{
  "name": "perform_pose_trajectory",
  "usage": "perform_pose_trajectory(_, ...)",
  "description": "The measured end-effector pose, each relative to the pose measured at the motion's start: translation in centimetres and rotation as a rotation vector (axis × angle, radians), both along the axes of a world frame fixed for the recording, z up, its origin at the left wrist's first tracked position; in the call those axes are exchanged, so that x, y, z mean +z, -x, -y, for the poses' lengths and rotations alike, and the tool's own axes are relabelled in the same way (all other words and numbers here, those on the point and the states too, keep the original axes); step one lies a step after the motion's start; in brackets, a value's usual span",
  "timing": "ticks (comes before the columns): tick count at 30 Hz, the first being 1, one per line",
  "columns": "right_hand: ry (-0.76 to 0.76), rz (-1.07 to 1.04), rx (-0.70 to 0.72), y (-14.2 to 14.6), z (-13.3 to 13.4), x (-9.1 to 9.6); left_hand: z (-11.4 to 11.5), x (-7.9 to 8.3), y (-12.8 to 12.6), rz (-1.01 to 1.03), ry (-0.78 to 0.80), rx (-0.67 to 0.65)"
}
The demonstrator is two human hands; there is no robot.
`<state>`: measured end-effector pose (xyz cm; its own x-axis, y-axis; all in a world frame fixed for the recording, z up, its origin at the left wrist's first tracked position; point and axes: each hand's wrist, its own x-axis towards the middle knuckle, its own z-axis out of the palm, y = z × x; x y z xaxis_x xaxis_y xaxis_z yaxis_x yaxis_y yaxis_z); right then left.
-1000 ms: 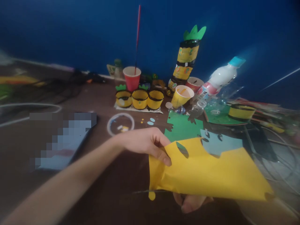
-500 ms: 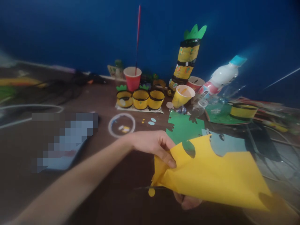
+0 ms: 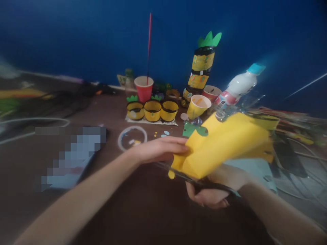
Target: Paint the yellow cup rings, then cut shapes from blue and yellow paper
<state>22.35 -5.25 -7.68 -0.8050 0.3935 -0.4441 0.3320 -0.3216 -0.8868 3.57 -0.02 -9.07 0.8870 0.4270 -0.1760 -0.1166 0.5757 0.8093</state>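
Note:
My left hand [image 3: 163, 148] is closed on the left edge of a sheet of yellow paper [image 3: 219, 139], which is bent and has cut-out notches along its edge. In my right hand [image 3: 212, 192] is a pair of scissors [image 3: 189, 178] with dark handles, blades pointing left beneath the paper. A small yellow round piece [image 3: 171, 174] sits at the blades by the paper's lower left corner. Whether it is still joined to the sheet, I cannot tell. Green paper [image 3: 190, 129] and light blue paper [image 3: 255, 170] lie partly hidden behind the sheet.
Three short yellow cups [image 3: 152, 111] stand in a row behind a clear ring-shaped lid [image 3: 122, 148]. Farther back are a red cup [image 3: 144, 90] with a stick, a yellow-and-black tower [image 3: 201, 63] and a white bottle [image 3: 241, 83]. A blurred-out device [image 3: 74, 160] lies at left.
The yellow sheet has swung up and its right part has lifted, covering more of the green paper. My right hand and the scissors, mostly hidden before, now show below it.

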Motion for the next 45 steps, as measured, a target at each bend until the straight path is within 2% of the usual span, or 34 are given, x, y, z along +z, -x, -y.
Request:
perform_pose_trajectory(3,0.043,-0.138,-0.004,0.0,-0.1,0.4,0.1,0.6,-0.1,0.031,0.054,0.186)
perform_pose_trajectory(7,-0.039,-0.191,-0.112,0.5,0.3,0.7,0.7,1.3,-0.4,0.027,0.01,0.351)
perform_pose_trajectory(11,-0.072,-0.179,-0.116,0.9,0.9,0.7,1.2,1.4,-0.6,0.081,-0.045,0.275)
perform_pose_trajectory(16,-0.129,-0.152,-0.146,1.6,1.5,0.8,1.3,0.9,-0.7,0.113,0.001,0.188)
perform_pose_trajectory(26,-0.332,-0.016,-0.421,3.1,2.6,0.8,2.2,1.6,-1.1,0.235,0.142,0.315)
perform_pose_trajectory(31,-0.344,-0.084,-0.597,3.4,2.8,0.3,2.8,2.0,-1.0,0.221,-0.006,0.357)
perform_pose_trajectory(38,-0.322,-0.108,-0.629,3.6,3.0,0.0,3.5,2.5,-1.0,0.075,-0.174,0.549)
perform_pose_trajectory(45,-0.33,-0.126,-0.634,3.6,2.9,-0.2,3.7,3.4,-1.0,-0.17,-0.339,0.611)
